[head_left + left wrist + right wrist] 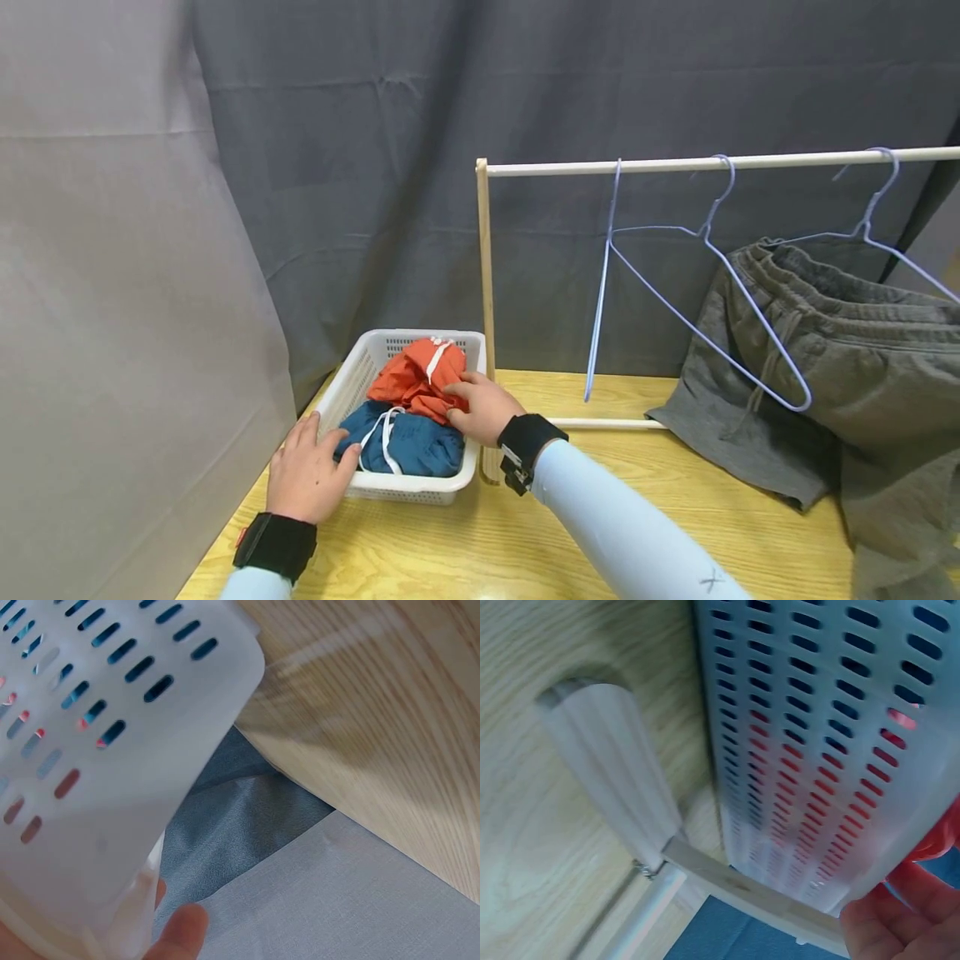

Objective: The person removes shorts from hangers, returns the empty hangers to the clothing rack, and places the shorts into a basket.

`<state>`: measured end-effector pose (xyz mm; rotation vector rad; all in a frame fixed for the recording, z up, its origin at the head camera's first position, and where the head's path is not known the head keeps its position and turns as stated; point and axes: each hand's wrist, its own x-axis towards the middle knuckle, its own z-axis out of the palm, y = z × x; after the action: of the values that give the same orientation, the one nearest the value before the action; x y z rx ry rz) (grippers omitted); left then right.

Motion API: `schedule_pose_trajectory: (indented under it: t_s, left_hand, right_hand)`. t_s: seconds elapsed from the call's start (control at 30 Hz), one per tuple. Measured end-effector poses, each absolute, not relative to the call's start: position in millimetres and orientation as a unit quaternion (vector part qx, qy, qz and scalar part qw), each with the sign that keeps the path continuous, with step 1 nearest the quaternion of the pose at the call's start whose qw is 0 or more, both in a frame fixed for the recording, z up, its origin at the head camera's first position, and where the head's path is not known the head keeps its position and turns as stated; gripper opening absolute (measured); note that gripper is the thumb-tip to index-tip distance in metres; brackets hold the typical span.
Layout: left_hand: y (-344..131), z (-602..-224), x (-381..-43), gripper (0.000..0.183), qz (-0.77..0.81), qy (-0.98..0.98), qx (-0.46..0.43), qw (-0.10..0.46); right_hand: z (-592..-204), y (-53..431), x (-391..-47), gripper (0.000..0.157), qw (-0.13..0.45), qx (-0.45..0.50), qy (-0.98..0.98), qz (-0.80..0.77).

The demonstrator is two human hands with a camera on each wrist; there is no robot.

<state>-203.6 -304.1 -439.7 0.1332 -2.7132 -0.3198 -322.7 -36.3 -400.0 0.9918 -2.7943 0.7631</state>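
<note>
A white perforated plastic basket (pixel 367 358) holds an orange-red drawstring garment (pixel 416 367) at the back and a blue one (pixel 423 446) with white cords in front. My left hand (pixel 311 475) rests over the basket's near left corner, fingers spread along the rim, thumb by the blue cloth. In the left wrist view, its fingers (pixel 184 930) show outside the wall. Over the right rim reaches my right hand (pixel 487 408), its fingertips at the orange-red cloth with thumb and index apart. The right wrist view has its fingers (pixel 900 915) at the basket's rim.
Right beside the basket stands a clothes rack (pixel 486 267) with a white rail. From it hang lavender hangers, two bare (pixel 596 325) (pixel 720 250) and one with grey drawstring shorts (pixel 885 358). A grey curtain backs the wooden table (pixel 570 533); a pale cloth wall (pixel 135 333) borders its left.
</note>
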Motion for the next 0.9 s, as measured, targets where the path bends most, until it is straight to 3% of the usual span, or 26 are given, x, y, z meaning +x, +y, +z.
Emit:
schedule_pose_trajectory:
  t_s: [0.9]
  left_hand:
    - [-303.0,-442.1,-206.2,0.046,-0.109,-0.973,0.052,0.197]
  right_hand:
    - [-412.5,8.2,-295.3,0.035,0.058,0.346,-0.885,0.307]
